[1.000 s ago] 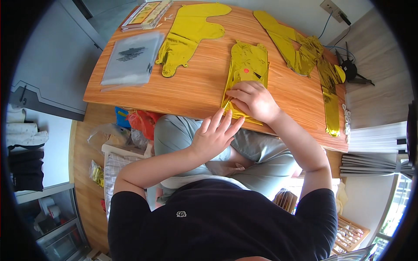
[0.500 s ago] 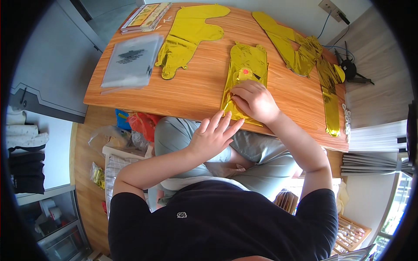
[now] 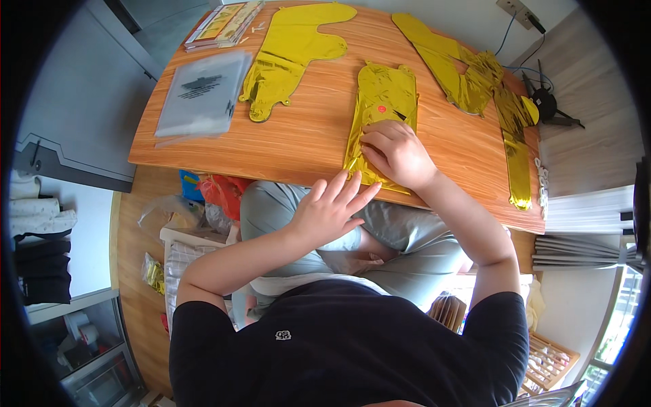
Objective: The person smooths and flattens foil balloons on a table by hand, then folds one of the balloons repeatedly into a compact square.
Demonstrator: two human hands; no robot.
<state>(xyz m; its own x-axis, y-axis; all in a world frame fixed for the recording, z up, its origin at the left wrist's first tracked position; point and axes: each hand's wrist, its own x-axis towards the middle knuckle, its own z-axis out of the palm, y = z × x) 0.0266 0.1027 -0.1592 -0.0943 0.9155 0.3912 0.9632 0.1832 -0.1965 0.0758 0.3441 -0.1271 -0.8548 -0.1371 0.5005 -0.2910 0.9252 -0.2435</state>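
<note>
at the near edge of the wooden table, a folded gold foil balloon lies flat under the right hand, fingers pressing without gripping it. the left hand hovers open, fingers spread, just off that edge, holding nothing.

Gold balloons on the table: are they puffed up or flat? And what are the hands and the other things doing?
Folded gold balloon: flat, pressed under the right hand.
Right hand: palm down on that balloon.
Left hand: open, fingers spread at the table edge, holding nothing.
Big gold balloon: flat, unfolded.
Crumpled gold balloons: flat, wrinkled.
Clear bags: stacked, lying flat.
</note>
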